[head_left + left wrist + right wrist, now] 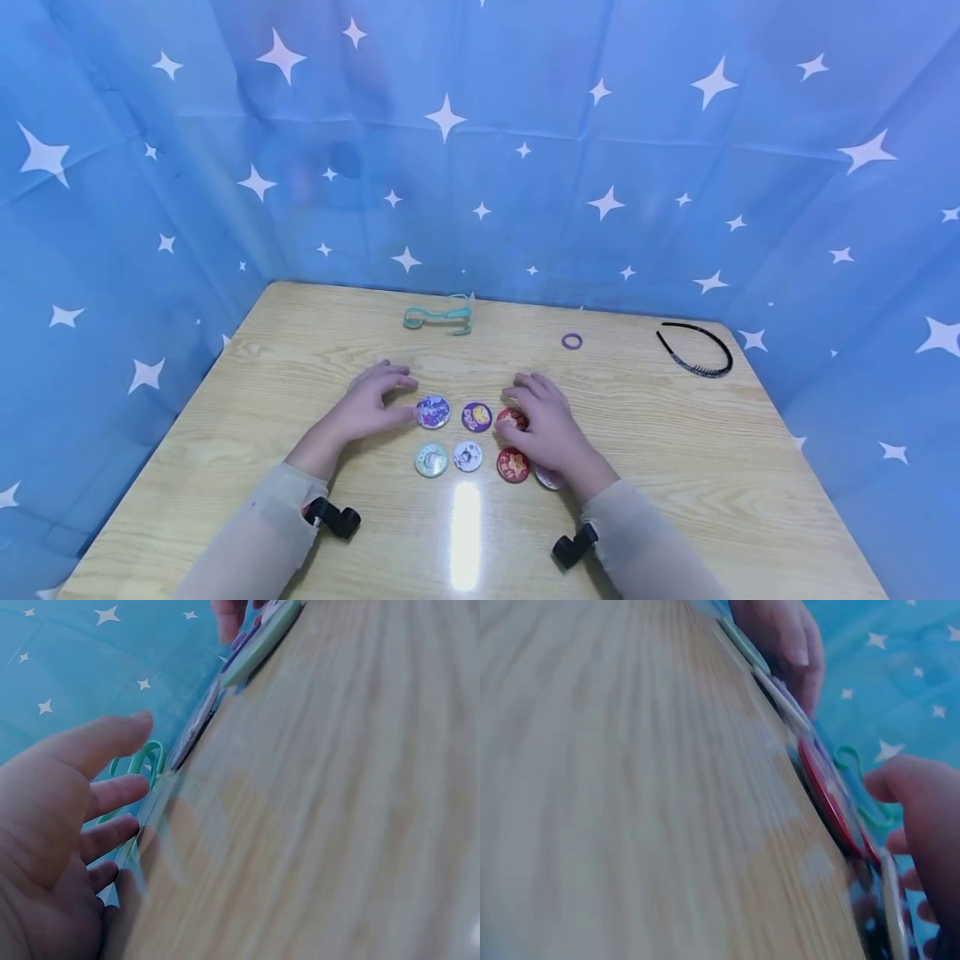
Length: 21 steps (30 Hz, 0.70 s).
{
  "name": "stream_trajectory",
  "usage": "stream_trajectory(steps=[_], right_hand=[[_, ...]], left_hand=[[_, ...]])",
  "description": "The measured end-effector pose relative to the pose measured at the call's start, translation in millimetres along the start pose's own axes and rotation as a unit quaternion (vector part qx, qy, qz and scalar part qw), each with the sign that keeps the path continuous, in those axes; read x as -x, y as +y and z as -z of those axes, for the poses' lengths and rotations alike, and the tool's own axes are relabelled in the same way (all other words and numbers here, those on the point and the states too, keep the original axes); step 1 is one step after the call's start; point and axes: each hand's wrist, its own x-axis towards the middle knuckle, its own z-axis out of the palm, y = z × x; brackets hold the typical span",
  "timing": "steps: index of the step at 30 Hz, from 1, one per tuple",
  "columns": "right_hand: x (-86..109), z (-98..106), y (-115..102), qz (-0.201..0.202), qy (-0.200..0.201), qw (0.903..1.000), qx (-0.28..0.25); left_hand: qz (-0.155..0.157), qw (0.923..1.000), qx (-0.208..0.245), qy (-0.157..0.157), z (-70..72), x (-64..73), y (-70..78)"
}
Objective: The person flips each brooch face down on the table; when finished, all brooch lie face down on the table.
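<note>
Several round badges lie in two rows on the wooden table. My left hand (372, 404) is just left of the blue-purple badge (432, 412), its thumb near the rim and its fingers apart, holding nothing. Over the back red badge (512, 418) hovers my right hand (546, 422), fingers loosely bent and partly covering it. A purple badge with a yellow figure (477, 416) sits between the hands. The front row has a mint badge (431, 459), a white badge (468, 456), another red badge (513, 465) and a pale badge (550, 477) partly hidden by my right hand.
Toward the back edge lies a turquoise looped object (442, 315) of unclear kind. A small purple ring (572, 342) lies right of it. Near the back right corner is a black headband (705, 368). A blue starry curtain (525, 208) hangs behind the table (675, 517).
</note>
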Motion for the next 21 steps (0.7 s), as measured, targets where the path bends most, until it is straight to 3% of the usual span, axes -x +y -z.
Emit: stream_trajectory(steps=[13,21], right_hand=[[-14.3,-22.6,-40.9,0.023,-0.012,0.9982,0.053],[-22.9,-29.0,-66.0,0.028,-0.008,0.9927,0.117]], left_hand=[[0.002,0.9996,-0.025,-0.011,-8.7,4.4,-1.5],[-0.002,0.9994,-0.034,-0.004,-9.9,4.0,3.6]])
